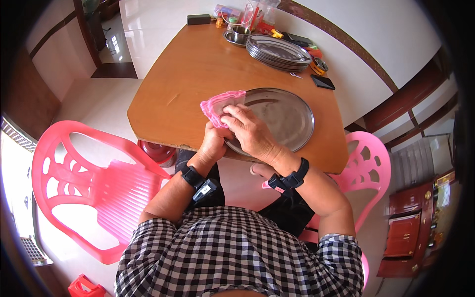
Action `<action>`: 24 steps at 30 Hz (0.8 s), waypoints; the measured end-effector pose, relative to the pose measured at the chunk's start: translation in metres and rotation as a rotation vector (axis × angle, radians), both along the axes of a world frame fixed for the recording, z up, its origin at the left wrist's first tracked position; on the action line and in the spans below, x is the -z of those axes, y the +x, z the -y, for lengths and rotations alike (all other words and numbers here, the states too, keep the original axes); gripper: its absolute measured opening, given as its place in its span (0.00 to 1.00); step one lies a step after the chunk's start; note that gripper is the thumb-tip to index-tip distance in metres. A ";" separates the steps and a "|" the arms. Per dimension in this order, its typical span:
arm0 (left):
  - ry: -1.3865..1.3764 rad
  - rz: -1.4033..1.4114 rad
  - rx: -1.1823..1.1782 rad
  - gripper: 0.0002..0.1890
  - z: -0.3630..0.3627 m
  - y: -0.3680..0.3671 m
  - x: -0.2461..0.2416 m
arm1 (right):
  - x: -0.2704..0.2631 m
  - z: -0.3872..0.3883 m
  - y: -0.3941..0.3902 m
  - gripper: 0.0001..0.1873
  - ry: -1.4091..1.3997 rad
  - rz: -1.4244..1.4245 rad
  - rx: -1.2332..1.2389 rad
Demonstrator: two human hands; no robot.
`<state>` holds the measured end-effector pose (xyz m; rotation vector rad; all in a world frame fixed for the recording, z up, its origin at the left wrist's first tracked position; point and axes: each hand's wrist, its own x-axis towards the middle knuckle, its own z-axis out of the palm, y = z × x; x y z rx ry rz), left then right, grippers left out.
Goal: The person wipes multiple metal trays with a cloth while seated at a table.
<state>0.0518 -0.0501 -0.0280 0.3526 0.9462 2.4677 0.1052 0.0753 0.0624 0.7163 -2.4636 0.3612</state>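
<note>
A large oval stainless steel tray (285,115) lies before me at the front edge of the wooden table. My left hand (214,140) grips the tray's left rim, its fingers partly hidden behind my right hand. In my right hand (249,130) is a folded pink cloth (221,105) with a pale face, pressed near the left rim beside the left thumb. How much of the cloth touches the metal cannot be seen under the fingers.
Toward the back of the wooden table (178,78) stands a stack of oval steel trays (278,54). Near it are a steel cup (241,35), a black phone (323,82), a round tin (319,66) and a dark box (198,19). Pink plastic chairs (122,185) flank me.
</note>
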 end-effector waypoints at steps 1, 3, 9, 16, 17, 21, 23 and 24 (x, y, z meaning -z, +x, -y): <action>-0.039 -0.003 0.010 0.22 0.001 0.000 0.003 | -0.005 0.002 0.001 0.18 0.033 -0.019 -0.043; 0.007 0.068 -0.021 0.18 -0.004 0.003 0.004 | -0.015 0.007 0.002 0.17 0.080 -0.009 -0.048; -0.040 0.038 -0.045 0.25 -0.003 0.009 -0.017 | -0.025 0.005 -0.017 0.13 0.371 -0.072 -0.027; 0.008 -0.006 -0.002 0.34 -0.001 0.013 -0.033 | -0.039 -0.045 -0.042 0.11 0.388 0.051 0.246; 0.009 -0.007 0.005 0.34 -0.002 0.012 -0.031 | -0.037 -0.059 -0.043 0.12 0.358 0.089 0.323; -0.052 -0.008 0.034 0.34 -0.001 0.010 -0.028 | -0.032 -0.115 -0.032 0.12 0.193 0.214 0.489; -0.064 0.001 0.047 0.34 0.002 0.010 -0.028 | -0.027 -0.135 -0.023 0.12 0.137 0.276 0.550; -0.066 0.009 0.056 0.35 0.001 0.008 -0.026 | -0.026 -0.146 -0.015 0.13 0.084 0.334 0.614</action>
